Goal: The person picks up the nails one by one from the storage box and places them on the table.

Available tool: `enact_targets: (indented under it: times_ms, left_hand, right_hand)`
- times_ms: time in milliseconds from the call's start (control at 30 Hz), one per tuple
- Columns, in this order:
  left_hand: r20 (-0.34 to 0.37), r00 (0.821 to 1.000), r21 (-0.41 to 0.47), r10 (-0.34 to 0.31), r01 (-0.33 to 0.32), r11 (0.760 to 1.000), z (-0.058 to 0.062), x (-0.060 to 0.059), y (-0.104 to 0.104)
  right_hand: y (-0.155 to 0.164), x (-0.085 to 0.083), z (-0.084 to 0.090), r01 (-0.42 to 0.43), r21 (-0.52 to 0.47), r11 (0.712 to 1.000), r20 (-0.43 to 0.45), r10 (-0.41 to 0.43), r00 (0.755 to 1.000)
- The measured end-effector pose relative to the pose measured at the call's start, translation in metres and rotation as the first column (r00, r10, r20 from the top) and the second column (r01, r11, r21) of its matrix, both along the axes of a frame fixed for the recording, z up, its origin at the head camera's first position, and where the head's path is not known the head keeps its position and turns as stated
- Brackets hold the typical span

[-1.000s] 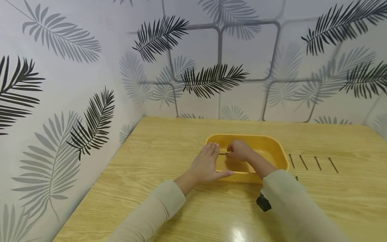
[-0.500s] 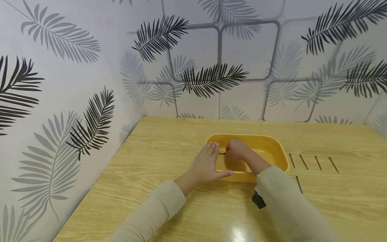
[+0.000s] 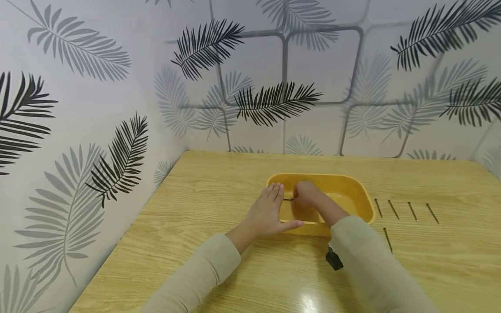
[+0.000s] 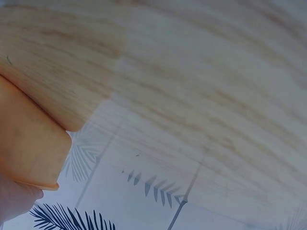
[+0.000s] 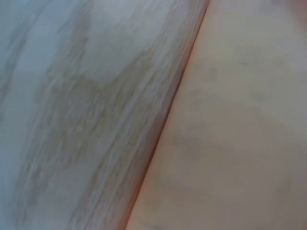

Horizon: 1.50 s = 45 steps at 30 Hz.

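Note:
A yellow tray (image 3: 351, 191) sits on the wooden table. My left hand (image 3: 263, 213) lies over its left end with fingers straight, the thumb along the near rim. In the left wrist view, part of that hand (image 4: 17, 199) touches the tray wall (image 4: 33, 139). My right hand (image 3: 307, 195) reaches inside the tray with curled fingers. From them a thin dark nail (image 3: 288, 199) points toward my left hand; whether it has threads is too small to tell. Its gripped end is hidden. The right wrist view shows mostly the tray's pale side (image 5: 230, 124).
Right of the tray, several dark nails (image 3: 412, 211) lie in a spaced row on the table (image 3: 176, 243). One more nail (image 3: 388, 240) lies nearer, beside the right sleeve. A black piece (image 3: 334, 259) hangs under the right cuff. A leaf-patterned wall (image 3: 258, 65) stands behind.
My right forearm has shifted slightly left, uncovering the nearer nail on the table. The right fingers have closed up more around the nail in the tray. My left hand has stayed put.

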<state>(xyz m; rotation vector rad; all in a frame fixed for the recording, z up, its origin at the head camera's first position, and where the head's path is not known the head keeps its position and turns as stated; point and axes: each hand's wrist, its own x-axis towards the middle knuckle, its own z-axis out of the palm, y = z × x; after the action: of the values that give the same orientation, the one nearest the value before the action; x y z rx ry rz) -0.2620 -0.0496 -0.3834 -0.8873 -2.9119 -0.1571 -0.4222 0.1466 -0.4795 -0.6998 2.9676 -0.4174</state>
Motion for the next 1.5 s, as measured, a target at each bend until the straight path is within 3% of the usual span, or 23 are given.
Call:
enact_targets:
  times_ms: [100, 233, 333, 600, 733, 900, 967, 1033, 1100, 1267, 1433, 1500]
  left_hand:
    - [0.001, 1.0, -0.013, 0.003, -0.003, 1.0, 0.0, 0.0, 0.0]
    - [0.003, 1.0, -0.028, 0.006, -0.006, 1.0, 0.0, 0.0, 0.0]
    - [0.01, 1.0, -0.024, 0.006, -0.006, 1.0, 0.0, 0.0, -0.001]
    - [0.004, 1.0, -0.029, 0.008, -0.007, 1.0, 0.0, 0.0, -0.001]
    - [-0.004, 1.0, -0.027, 0.003, -0.003, 1.0, 0.0, 0.0, -0.002]
    - [-0.001, 1.0, -0.025, -0.005, 0.005, 1.0, -0.001, -0.001, -0.002]
    - [0.002, 1.0, -0.024, -0.007, 0.007, 1.0, -0.001, -0.001, -0.002]
    - [0.004, 1.0, -0.022, -0.008, 0.008, 1.0, -0.001, -0.001, -0.002]
    - [0.0, 1.0, -0.022, -0.008, 0.008, 1.0, -0.001, -0.001, -0.002]
    - [-0.004, 1.0, -0.032, -0.001, 0.0, 0.999, 0.001, 0.0, -0.002]
    - [0.003, 1.0, -0.028, -0.004, 0.004, 1.0, 0.002, 0.001, -0.002]
    - [-0.003, 1.0, -0.026, -0.005, 0.005, 1.0, 0.002, 0.001, -0.002]
  right_hand:
    - [-0.013, 0.04, 0.049, 0.029, 0.004, 1.0, 0.081, -0.03, 0.996]
    - [-0.028, 0.089, 0.097, 0.054, 0.011, 0.998, 0.068, -0.055, 0.996]
    - [-0.032, 0.103, 0.108, 0.054, 0.023, 0.998, 0.043, -0.055, 0.998]
    - [-0.036, 0.106, 0.11, 0.018, 0.088, 0.996, 0.022, -0.02, 1.0]
    - [-0.032, 0.087, 0.087, -0.045, 0.132, 0.99, -0.012, 0.047, 0.999]
    - [0.0, -0.015, -0.03, -0.091, 0.112, 0.99, -0.095, 0.101, 0.99]
    - [0.015, -0.059, -0.078, -0.072, 0.109, 0.991, -0.078, 0.08, 0.994]
    - [0.019, -0.073, -0.095, -0.05, 0.124, 0.991, -0.052, 0.057, 0.997]
    - [0.019, -0.074, -0.097, -0.028, 0.139, 0.99, -0.02, 0.031, 0.999]
    - [0.01, -0.046, -0.063, -0.001, 0.157, 0.988, 0.06, -0.008, 0.998]
    - [-0.005, 0.007, 0.0, 0.007, 0.118, 0.993, 0.124, -0.022, 0.992]
    - [-0.015, 0.042, 0.038, 0.016, 0.116, 0.993, 0.122, -0.03, 0.992]
